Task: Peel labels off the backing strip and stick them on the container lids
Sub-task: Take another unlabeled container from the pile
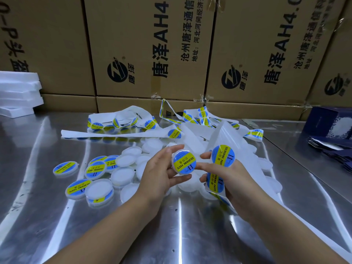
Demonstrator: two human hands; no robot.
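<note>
Far left, at the desk edge: a stack of white foam slabs, four counted. Behind everything stands a wall of cardboard boxes.

Left-centre on the metal desk: labelled lids, blue and yellow, six counted, some overlapping. Beside them is a heap of plain white lids, too piled to count. All lie as shallow discs; cannot tell whether anything is inside.

Centre: left hand, grip clamped by fingers and thumb round the rim of the held lid, above the heap, its label facing the camera. Right hand touches that lid with its fingertips, and its grip is closed on the backing strip. Two labels show on the held stretch. The strip loops away to a tangle at the back, with more labels on it.

Right: navy box with flat navy cartons before it, past a seam in the desk. Bare metal lies in front and at left.
</note>
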